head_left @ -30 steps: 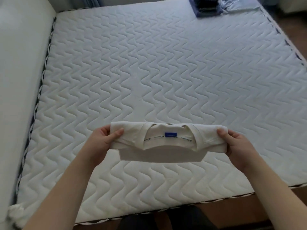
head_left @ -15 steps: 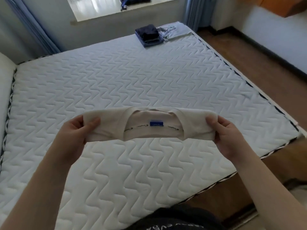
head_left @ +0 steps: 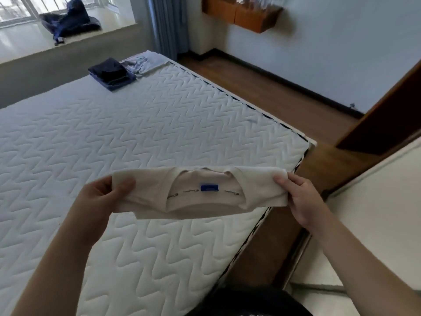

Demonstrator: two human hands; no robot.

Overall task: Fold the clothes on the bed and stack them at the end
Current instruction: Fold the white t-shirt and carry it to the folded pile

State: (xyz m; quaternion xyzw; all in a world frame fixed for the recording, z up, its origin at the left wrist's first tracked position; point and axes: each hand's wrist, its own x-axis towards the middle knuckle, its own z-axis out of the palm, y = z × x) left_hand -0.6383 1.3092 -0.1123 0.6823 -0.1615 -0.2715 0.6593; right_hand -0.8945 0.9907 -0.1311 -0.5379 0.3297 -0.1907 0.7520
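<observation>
I hold a folded cream shirt (head_left: 257, 189) with a blue neck label in the air above the near right corner of the white quilted mattress (head_left: 141, 137). My left hand (head_left: 103, 197) grips its left end with the thumb on top. My right hand (head_left: 300, 199) pinches its right end. At the far end of the mattress lies a stack of folded dark blue clothes (head_left: 111, 74), with a folded light grey garment (head_left: 144, 62) beside it on the right.
Wooden floor (head_left: 262, 87) runs along the right side of the bed. A wooden door (head_left: 382, 115) and a white surface (head_left: 376, 201) stand at the right. A dark blue garment (head_left: 68, 21) lies on the window sill. A wooden shelf (head_left: 246, 14) hangs on the wall.
My view has lifted and swung right, bringing the far stack and floor into sight. Both hands have raised the folded shirt and carried it toward the bed's right corner.
</observation>
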